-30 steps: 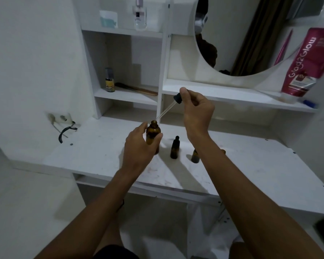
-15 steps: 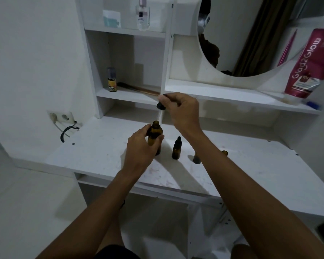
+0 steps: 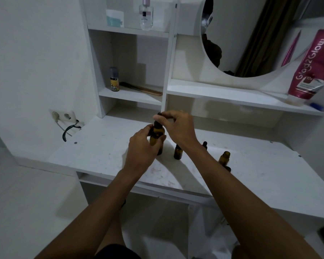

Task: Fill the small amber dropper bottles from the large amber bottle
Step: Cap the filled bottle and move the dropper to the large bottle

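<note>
My left hand [image 3: 143, 149] grips the large amber bottle [image 3: 157, 137], which stands upright on the white desk [image 3: 105, 152]. My right hand [image 3: 178, 127] pinches the black dropper cap [image 3: 158, 118] right at the bottle's neck, with the glass tube hidden inside. A small amber bottle [image 3: 178, 151] stands just right of the large one, partly behind my right wrist. Another small bottle with a black cap [image 3: 205, 145] shows behind my forearm. A third small amber bottle [image 3: 224, 158] stands uncapped farther right.
A shelf unit rises behind the desk, holding a small yellow-labelled bottle [image 3: 114, 79], a comb [image 3: 141, 88] and a clear perfume bottle [image 3: 146, 14]. A round mirror [image 3: 251, 36] and a pink tube [image 3: 310, 66] sit at the right. A wall socket with a cable [image 3: 64, 116] is at the left.
My right hand has lowered the dropper from a tilted, raised position down into the large bottle's neck. My left hand has kept its hold on the bottle.
</note>
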